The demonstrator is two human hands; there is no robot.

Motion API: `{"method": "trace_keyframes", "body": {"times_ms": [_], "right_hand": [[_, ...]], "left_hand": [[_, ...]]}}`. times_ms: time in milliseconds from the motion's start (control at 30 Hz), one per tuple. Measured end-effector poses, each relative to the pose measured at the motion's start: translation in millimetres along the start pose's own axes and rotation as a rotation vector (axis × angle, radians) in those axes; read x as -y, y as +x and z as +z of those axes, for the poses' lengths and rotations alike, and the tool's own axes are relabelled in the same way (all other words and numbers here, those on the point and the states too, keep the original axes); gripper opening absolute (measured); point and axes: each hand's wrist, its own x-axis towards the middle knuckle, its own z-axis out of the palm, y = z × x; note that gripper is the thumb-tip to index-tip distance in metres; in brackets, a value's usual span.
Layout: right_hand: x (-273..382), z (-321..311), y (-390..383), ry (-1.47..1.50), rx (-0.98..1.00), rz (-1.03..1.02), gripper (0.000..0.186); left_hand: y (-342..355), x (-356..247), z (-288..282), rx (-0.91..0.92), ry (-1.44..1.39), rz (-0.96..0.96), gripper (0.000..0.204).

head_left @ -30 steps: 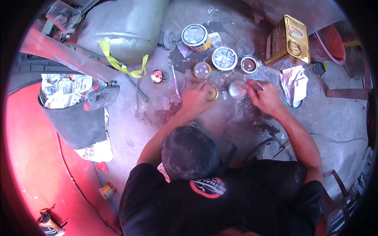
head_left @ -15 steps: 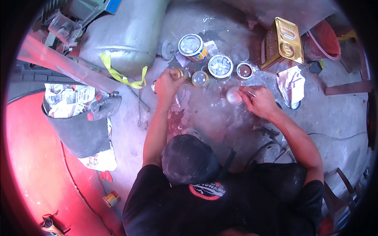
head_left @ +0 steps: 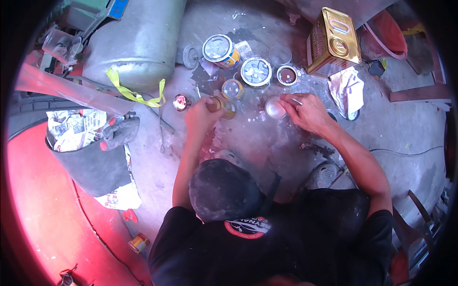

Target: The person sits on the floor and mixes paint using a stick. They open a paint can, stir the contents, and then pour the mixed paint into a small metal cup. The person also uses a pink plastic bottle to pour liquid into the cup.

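Gold-coloured and shiny, a small container (head_left: 228,110) sits in my left hand (head_left: 200,117), thumb and fingers closed round its side, probably because that wrap gives a steady hold; I cannot tell how far it leans. My right hand (head_left: 309,114) is well apart from the left, pinching a thin stick (head_left: 296,101), seemingly tucked there to leave the fingertips freer. Those fingertips are at the right rim of a whitish cup (head_left: 273,109) on the grey floor (head_left: 257,148); whether they grip it, I cannot tell. Just beyond stand an amber-sided jar (head_left: 232,89), a round can (head_left: 256,71) with a blotched pale lid and a small tub (head_left: 287,75) of dark brown stuff, grouped, I suppose, so all lie within reach. Farther out, a taller can (head_left: 217,48) stands to the left and a square golden tin (head_left: 334,45) to the right, with crumpled white paper (head_left: 347,90) near it. A silver tank (head_left: 138,47) fills the far left.
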Motion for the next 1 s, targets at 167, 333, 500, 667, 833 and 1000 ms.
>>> {"method": "trace_keyframes", "body": {"times_ms": [167,333,500,667,833,1000], "right_hand": [[5.1,-9.6,2.6,-0.030,0.157,0.141,0.027],[6.3,-5.8,2.9,-0.054,0.029,-0.025,0.027],[20.4,-15.6,6.3,-0.079,0.191,0.060,0.023],[2.5,-3.1,0.9,-0.031,0.041,0.004,0.027],[0.9,-6.5,1.2,-0.097,0.220,0.145,0.029],[6.1,-10.9,7.6,0.001,0.094,0.086,0.031]], "left_hand": [[-22.2,-25.9,29.4,0.072,-0.127,0.311,0.049],[2.0,-39.4,58.1,0.002,-0.023,0.615,0.053],[22.1,-45.2,69.5,-0.069,0.039,0.668,0.052],[10.5,-38.7,62.7,-0.222,0.120,0.776,0.055],[-65.5,8.7,65.3,-0.076,-0.015,0.462,0.061],[-168.6,115.1,117.7,0.296,0.229,0.355,0.058]]}}
